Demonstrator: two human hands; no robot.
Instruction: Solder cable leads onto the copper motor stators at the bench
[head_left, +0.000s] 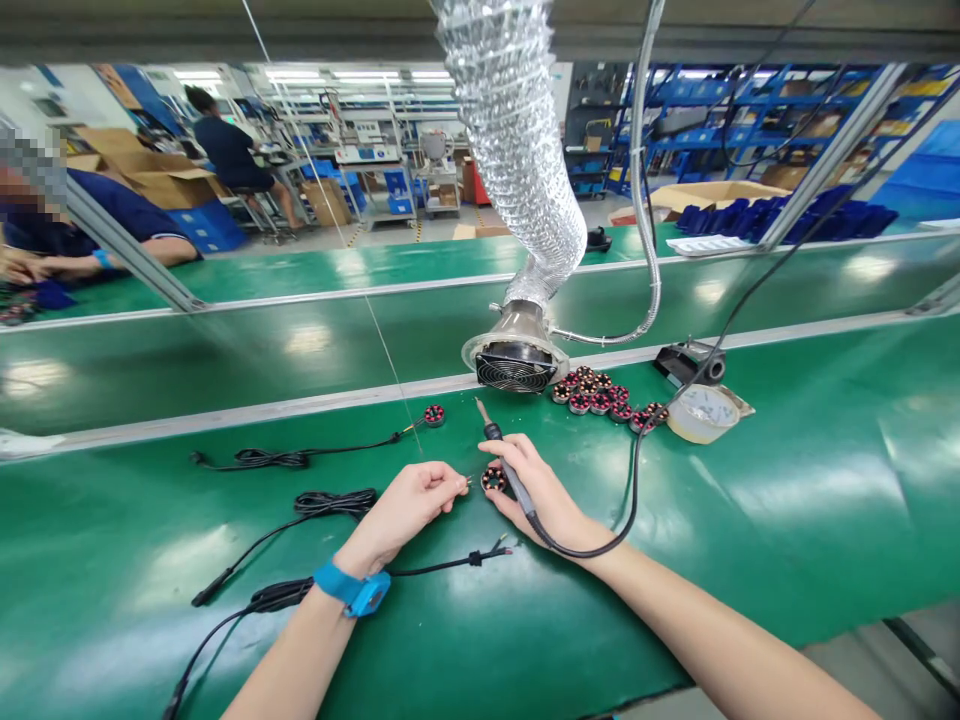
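My left hand [414,503], with a blue strap [352,588] at the wrist, pinches the thin wire ends of a black cable [334,503]. The wire tips point toward a round copper-wound coil [493,480] just to the right. My right hand [541,490] holds a soldering iron [512,474] with its tip pointing up and away, and its fingers are also at the coil's right side. Another cable [442,564] with split wire ends lies below my hands. Beyond them, a cable [330,452] runs to a coil [434,414].
A fume duct [517,150] hangs down to a fan [517,366] just behind my hands. Several coils [600,393], a round tub [702,412] and a black holder [694,362] stand at the back right. A person [97,220] sits across at the far left.
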